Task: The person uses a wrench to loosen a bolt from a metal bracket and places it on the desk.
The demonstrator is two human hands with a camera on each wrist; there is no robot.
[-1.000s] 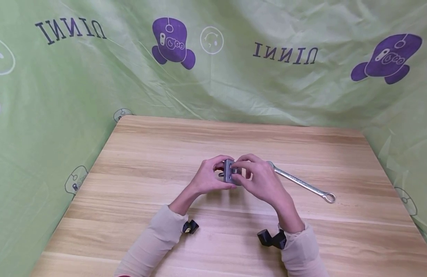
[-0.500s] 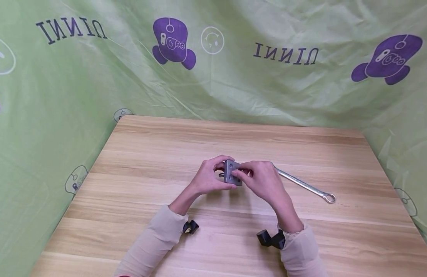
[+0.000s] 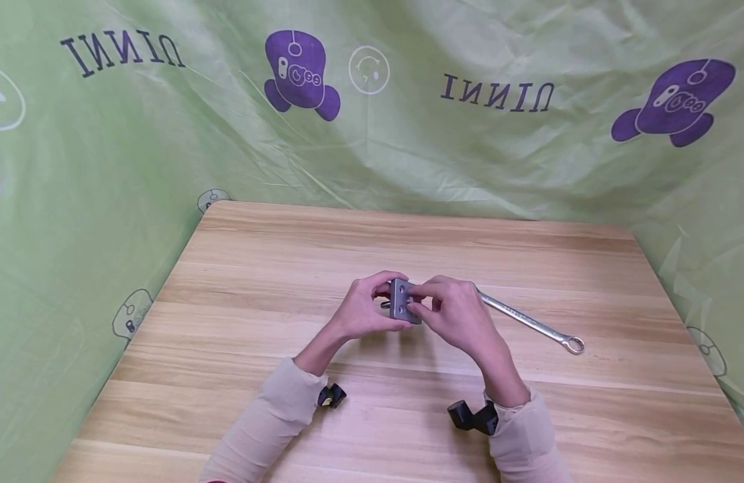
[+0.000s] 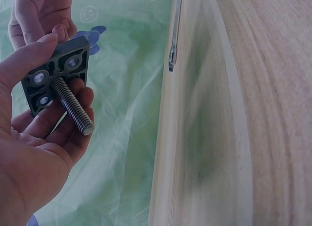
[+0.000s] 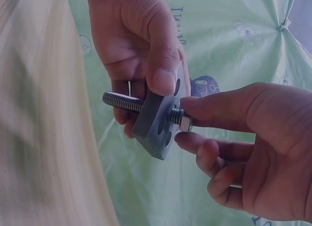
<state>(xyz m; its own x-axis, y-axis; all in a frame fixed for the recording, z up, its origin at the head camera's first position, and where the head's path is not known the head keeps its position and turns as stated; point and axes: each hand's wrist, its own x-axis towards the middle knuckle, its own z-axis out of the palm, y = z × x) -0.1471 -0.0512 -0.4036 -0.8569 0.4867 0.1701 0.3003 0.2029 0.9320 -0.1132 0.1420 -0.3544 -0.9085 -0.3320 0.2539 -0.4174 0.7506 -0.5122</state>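
Over the middle of the table, my left hand (image 3: 362,308) grips a grey square plate (image 3: 398,300) by its edges, thumb on one side and fingers on the other. The plate has round holes near its corners, and its ribbed back (image 4: 57,72) shows in the left wrist view. A threaded bolt (image 4: 73,106) runs through its centre, the long end sticking out on the left-hand side. At the other side, my right hand (image 3: 459,312) pinches the bolt's hex head (image 5: 185,123) between thumb and finger. A short stretch of thread shows between head and plate.
A combination wrench (image 3: 528,320) lies on the wooden table (image 3: 275,255) to the right, its far end partly behind my right hand. Green printed fabric (image 3: 408,161) hangs behind the table and along both sides.
My right fingers have shifted around the bolt head, closing in on it half a second ago and now spread slightly wider. The left hand, plate and wrench have stayed in place.
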